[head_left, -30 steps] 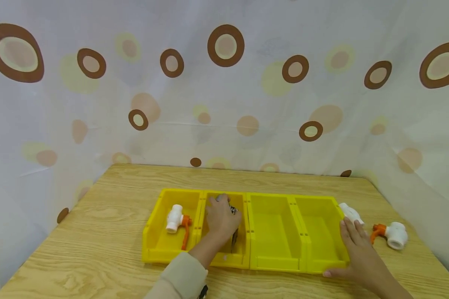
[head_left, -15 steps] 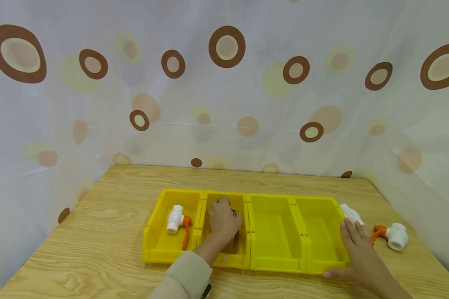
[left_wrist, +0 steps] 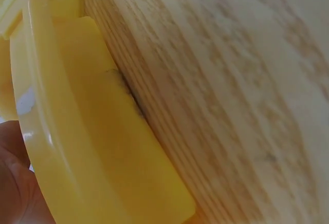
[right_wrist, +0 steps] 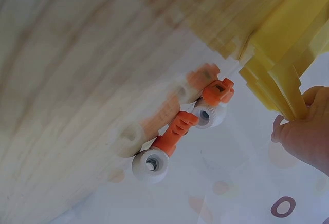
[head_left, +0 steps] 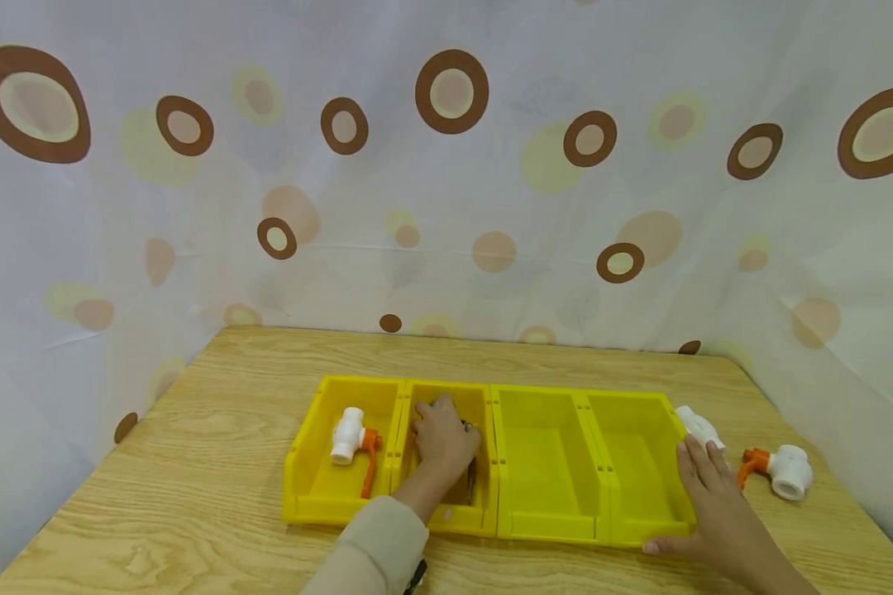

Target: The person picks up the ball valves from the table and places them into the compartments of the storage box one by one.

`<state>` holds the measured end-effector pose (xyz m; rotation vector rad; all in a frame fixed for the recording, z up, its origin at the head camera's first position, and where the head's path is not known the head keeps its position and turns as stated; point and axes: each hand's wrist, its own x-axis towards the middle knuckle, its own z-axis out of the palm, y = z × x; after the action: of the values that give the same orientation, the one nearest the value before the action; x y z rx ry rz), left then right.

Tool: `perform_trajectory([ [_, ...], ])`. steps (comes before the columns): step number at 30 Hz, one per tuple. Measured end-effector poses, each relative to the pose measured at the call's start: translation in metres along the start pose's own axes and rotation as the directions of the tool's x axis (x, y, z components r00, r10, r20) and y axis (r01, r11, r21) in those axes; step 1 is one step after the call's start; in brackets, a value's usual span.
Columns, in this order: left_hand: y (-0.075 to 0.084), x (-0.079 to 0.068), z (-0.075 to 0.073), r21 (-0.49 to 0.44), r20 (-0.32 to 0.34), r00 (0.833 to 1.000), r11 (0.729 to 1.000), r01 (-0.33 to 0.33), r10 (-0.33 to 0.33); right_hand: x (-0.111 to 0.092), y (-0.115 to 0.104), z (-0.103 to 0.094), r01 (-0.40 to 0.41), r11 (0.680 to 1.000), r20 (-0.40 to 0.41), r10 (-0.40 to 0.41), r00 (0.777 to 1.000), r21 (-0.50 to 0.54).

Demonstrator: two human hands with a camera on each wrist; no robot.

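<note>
In the head view my left hand (head_left: 445,440) reaches into the second yellow bin (head_left: 457,519) from the left. Its fingers curve around a dark, metallic tool (head_left: 471,479), mostly hidden beneath the hand, so its kind is unclear. My right hand (head_left: 729,521) lies against the outer right side of the rightmost yellow bin (head_left: 643,463), fingers extended and thumb by the front corner. That hand also touches the bin in the right wrist view. A white ball valve (head_left: 348,435) with an orange lever lies in the leftmost bin.
Right of the bins, two more white valves lie on the wooden table (head_left: 156,496): one (head_left: 699,427) partly behind my right hand, another valve (head_left: 789,473) farther right. The third bin (head_left: 539,450) stands between the others. A dotted curtain (head_left: 491,198) hangs behind the table.
My left hand has shifted slightly right and sunk lower in the second bin; the tool under it sits lower and a little farther right. My right hand stays put.
</note>
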<state>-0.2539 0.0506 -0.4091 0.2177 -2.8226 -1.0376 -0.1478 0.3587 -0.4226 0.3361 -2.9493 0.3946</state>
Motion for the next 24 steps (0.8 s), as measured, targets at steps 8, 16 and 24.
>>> perform_trajectory([
  [8,-0.0017,0.0006,0.0038,0.009,-0.025,1.000,1.000,-0.012,0.012,-0.0005,0.0002,0.0001,0.001,1.000,-0.004,-0.001,1.000,0.010],
  [16,-0.0006,0.0007,0.0054,0.072,-0.039,0.999,0.997,-0.023,0.026,-0.0012,0.0017,0.0029,0.036,0.999,-0.058,-0.037,0.998,-0.023],
  [24,0.0005,0.0024,0.0090,0.237,-0.024,0.999,0.971,-0.028,0.035,-0.0014,0.0020,0.0031,0.037,0.999,-0.060,-0.037,0.998,-0.015],
])
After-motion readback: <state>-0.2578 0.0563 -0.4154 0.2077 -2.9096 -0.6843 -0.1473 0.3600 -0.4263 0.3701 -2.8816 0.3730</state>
